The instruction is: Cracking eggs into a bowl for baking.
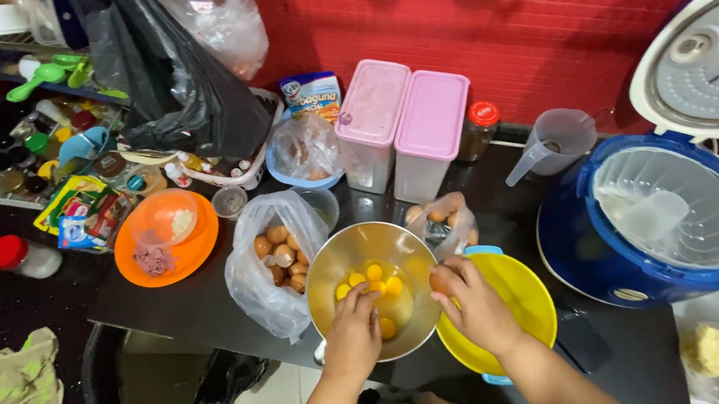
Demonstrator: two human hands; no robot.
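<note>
Head view. Left hand (353, 332) rests on the near rim of the steel bowl (324, 272), fingers curled over the edge; it grips the rim and nothing else that can be made out. Right hand (474, 304) is closed around a brown egg (439, 281), held at the bowl's right rim, between the steel bowl and the yellow bowl (524, 287). Whether the shell is cracked cannot be told.

The steel bowl stands at the near edge of the dark counter (183, 305) and holds several yolks (374, 282). The yellow bowl sits just beside it on the right, partly under the right hand.

A clear bag of eggs (280, 250) lies against the steel bowl's left side. A second, smaller bag (442, 220) with eggs lies behind the bowl to the right. An orange plate (195, 250) is left of the egg bag. Two pink-lidded tubs (409, 121) stand at the back by the red wall. A blue rice cooker (643, 275), lid raised, stands at right.
</note>
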